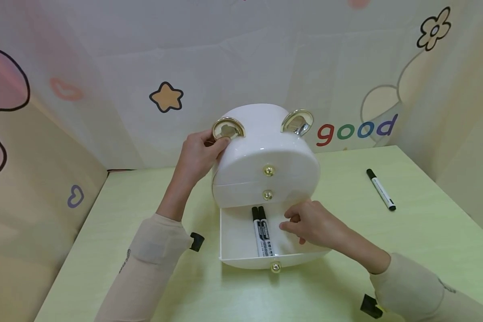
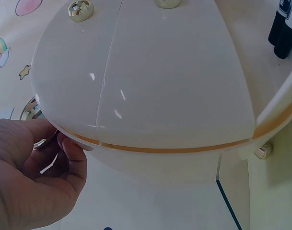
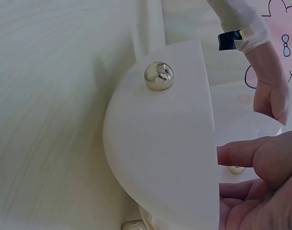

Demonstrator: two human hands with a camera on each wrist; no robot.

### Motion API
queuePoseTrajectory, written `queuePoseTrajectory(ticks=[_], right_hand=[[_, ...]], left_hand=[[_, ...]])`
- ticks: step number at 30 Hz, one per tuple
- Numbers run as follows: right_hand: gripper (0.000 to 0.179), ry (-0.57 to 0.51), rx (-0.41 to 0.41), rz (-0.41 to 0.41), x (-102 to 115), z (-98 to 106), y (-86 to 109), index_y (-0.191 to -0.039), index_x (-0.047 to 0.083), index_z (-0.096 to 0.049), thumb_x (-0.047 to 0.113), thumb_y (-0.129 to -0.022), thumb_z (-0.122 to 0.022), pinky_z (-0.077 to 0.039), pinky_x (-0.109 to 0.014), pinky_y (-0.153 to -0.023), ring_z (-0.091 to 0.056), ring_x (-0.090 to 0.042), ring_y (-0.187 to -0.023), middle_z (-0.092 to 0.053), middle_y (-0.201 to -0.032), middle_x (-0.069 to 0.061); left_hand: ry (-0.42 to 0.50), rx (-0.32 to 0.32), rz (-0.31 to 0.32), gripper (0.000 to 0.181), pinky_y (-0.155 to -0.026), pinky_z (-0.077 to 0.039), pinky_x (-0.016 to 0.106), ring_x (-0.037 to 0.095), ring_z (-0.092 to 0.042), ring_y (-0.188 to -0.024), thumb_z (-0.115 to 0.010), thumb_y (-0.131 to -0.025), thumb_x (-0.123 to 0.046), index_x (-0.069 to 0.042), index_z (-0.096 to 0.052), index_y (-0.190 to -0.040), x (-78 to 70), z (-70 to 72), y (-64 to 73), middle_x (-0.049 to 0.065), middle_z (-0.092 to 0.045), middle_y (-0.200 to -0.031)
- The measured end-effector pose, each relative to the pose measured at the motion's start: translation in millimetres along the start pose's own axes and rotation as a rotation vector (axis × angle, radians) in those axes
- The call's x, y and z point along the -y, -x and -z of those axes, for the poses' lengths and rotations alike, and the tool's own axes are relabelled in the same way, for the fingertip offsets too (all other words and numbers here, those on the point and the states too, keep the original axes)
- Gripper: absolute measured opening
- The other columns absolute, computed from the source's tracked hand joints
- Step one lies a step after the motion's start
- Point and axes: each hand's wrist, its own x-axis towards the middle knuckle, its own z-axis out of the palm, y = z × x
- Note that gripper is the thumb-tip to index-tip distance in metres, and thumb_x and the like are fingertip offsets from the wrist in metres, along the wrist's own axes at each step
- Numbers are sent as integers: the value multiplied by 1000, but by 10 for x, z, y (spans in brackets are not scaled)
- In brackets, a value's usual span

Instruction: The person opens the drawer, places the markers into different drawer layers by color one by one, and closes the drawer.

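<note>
A white rounded storage box (image 1: 261,156) with two gold-rimmed ears stands on the table, its bottom drawer (image 1: 237,241) pulled out. Two black-capped markers (image 1: 262,232) lie side by side in that drawer. My left hand (image 1: 199,154) holds the box by its left ear (image 1: 228,127), thumb in front; in the left wrist view some of its fingers curl behind the box's edge. Over the right part of the drawer hovers my right hand (image 1: 311,223), fingers loosely bent and holding nothing, just right of the markers. The drawer front (image 3: 160,139) hides part of these fingers in the right wrist view.
Another black-capped marker (image 1: 381,190) lies on the pale green table (image 1: 346,179) at the right. Behind the box hangs a printed white curtain (image 1: 225,58). A gold knob (image 1: 275,267) sticks out from the drawer's front.
</note>
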Motion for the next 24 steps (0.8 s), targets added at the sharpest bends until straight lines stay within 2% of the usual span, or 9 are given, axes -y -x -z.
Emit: queuePoseTrajectory(ticks=[3, 8, 10, 24], right_hand=[[17, 6, 0, 1, 2, 15, 15, -102, -1, -74, 13, -93, -77, -47, -30, -54, -58, -15, -55, -62, -73, -2], [30, 70, -21, 44, 0, 85, 54, -113, -4, -74, 18, -92, -78, -53, -32, -66, -60, -18, -74, -69, -89, -4], [31, 88, -29, 52, 7, 129, 73, -115, -3, -74, 18, -93, -78, -53, -33, -69, -61, -19, -80, -70, -90, -3], [40, 52, -88, 35, -126, 463, 220, -123, -5, -69, 25, -97, -73, -58, -37, -74, -68, -19, -86, -73, -100, -7]], left_hand=[[0, -2, -2, 24, -70, -48, 25, 21, -57, -86, -67, -102, -22, -2, -72, -115, 3, 3, 5, 10, -63, -92], [5, -3, -3, 24, -70, -48, 24, 20, -57, -85, -67, -101, -21, -2, -72, -114, -1, 7, 4, 10, -64, -92], [6, -3, -1, 24, -70, -48, 24, 20, -57, -85, -67, -101, -21, -2, -72, -114, -3, 10, 3, 10, -63, -92], [9, 2, 13, 24, -71, -48, 24, 20, -57, -87, -66, -102, -22, -3, -72, -115, -5, 3, 4, 10, -63, -93]])
